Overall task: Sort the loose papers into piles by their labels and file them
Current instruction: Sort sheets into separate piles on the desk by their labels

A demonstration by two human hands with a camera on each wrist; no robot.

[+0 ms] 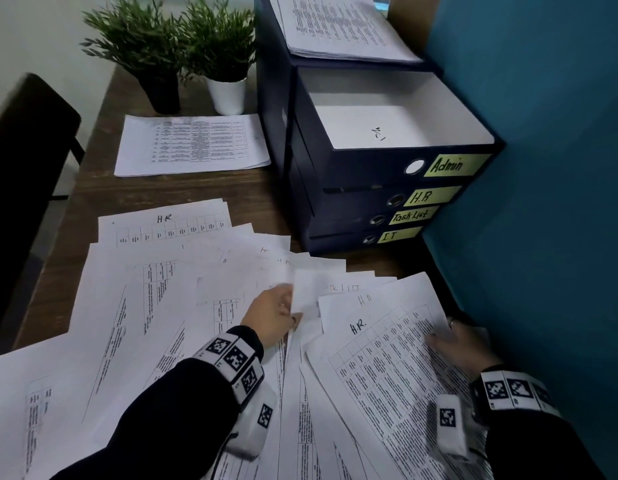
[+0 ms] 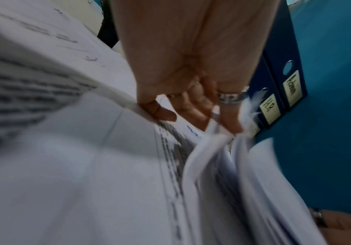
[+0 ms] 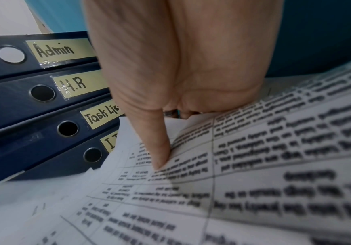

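Your right hand (image 1: 461, 344) holds the right edge of the white printed sheet marked H.R (image 1: 387, 358), thumb on top, fingers (image 3: 188, 113) curled under. That sheet's long axis runs from you toward the stacked dark blue box files (image 1: 387, 202), just beyond it on the wooden counter (image 1: 183, 188). Your left hand (image 1: 274, 315) pinches another loose white sheet (image 1: 309, 294) at the middle of the spread, so the right is nearer the H.R file.

Four stacked file boxes (image 1: 376, 188), each with one yellow label (image 1: 456, 164): Admin, H.R, Task List, IT. Two potted plants (image 1: 183, 53), far left. Two hands: left hand (image 1: 276, 315), right hand (image 1: 463, 344). Loose papers (image 1: 162, 306): too overlapped to count.
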